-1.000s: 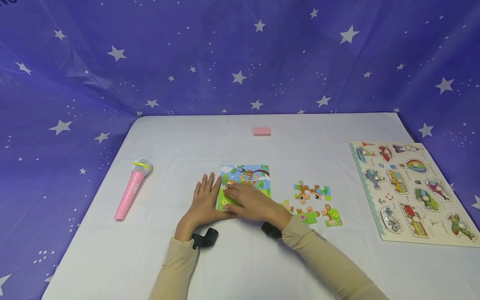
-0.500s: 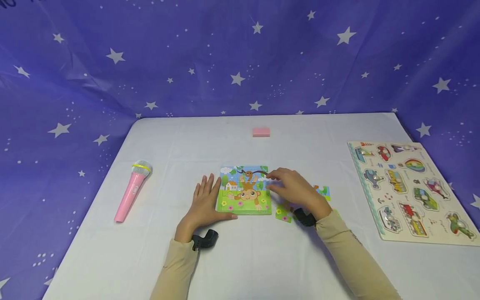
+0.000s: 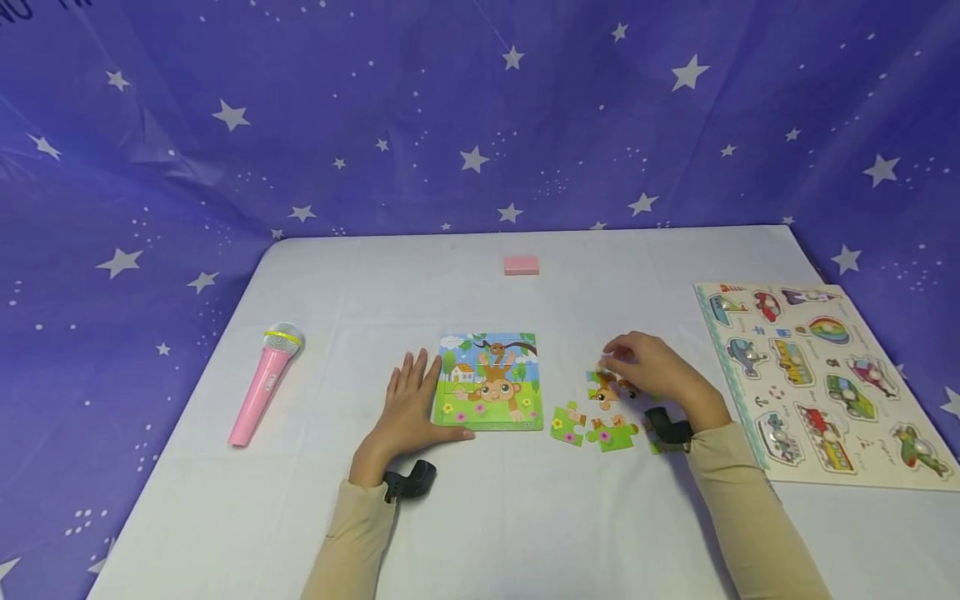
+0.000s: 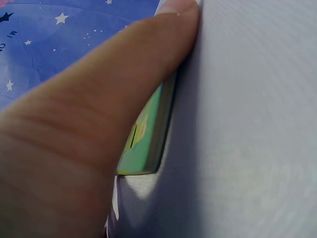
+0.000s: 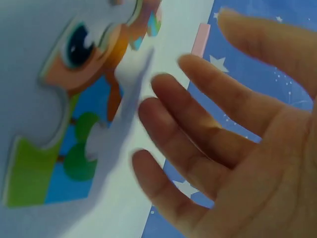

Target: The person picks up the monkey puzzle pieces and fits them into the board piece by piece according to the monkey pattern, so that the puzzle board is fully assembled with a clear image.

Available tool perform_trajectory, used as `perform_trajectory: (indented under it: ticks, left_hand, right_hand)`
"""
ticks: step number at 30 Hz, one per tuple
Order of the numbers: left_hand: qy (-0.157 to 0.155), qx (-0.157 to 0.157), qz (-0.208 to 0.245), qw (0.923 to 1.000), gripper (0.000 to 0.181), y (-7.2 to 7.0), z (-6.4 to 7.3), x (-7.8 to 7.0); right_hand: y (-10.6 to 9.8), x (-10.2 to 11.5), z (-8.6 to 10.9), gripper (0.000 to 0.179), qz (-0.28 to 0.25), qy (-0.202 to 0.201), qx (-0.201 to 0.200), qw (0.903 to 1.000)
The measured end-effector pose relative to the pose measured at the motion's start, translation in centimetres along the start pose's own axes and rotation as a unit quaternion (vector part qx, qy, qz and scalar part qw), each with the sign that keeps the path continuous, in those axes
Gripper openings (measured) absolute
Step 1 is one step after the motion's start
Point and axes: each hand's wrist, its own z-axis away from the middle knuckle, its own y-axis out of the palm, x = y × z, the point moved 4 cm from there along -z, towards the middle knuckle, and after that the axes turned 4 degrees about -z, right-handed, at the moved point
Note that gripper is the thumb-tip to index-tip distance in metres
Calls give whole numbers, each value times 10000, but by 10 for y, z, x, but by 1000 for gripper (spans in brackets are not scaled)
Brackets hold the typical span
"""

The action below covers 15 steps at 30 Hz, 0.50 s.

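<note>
A square monkey jigsaw board [image 3: 491, 428] lies flat at the middle of the table. My left hand [image 3: 408, 408] rests with fingers spread at its left side, the thumb along its near edge; the left wrist view shows this thumb over the board's green edge [image 4: 154, 134]. To the right, my right hand [image 3: 663, 373] hovers over loose jigsaw pieces, its fingers lightly bent with nothing between them. Among these are a flowered green piece [image 3: 567, 423] and a piece with a monkey's eye [image 3: 602, 393]. In the right wrist view, another eye piece [image 5: 77, 163] lies beside the fingers, partly hidden in the head view.
A pink toy microphone [image 3: 262, 387] lies on the left. Toward the back is a small pink block [image 3: 521, 266]. A large vehicle peg puzzle [image 3: 795, 417] occupies the table's right side. A purple star-patterned cloth [image 3: 405, 183] hangs behind the white table.
My right hand has lifted off the jigsaw board and moved right, over the loose pieces, uncovering the monkey picture. My left hand stays at the board's side.
</note>
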Motion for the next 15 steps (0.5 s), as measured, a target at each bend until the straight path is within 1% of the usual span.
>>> perform_trajectory:
  ticks: [4, 6, 10, 15]
  left_hand:
    - [-6, 4, 23, 10000, 119, 1, 0, 0]
    - [-11, 7, 26, 10000, 119, 1, 0, 0]
    - [-29, 26, 32, 10000, 119, 1, 0, 0]
    - [-39, 19, 22, 10000, 119, 1, 0, 1]
  right_hand:
    - [2, -5, 2, 38, 43, -57, 184, 9998]
    - [4, -6, 3, 42, 86, -166, 254, 9995]
    - [7, -5, 7, 50, 180, -205, 367, 9990]
    - [11, -3, 12, 58, 283, -216, 330, 9988]
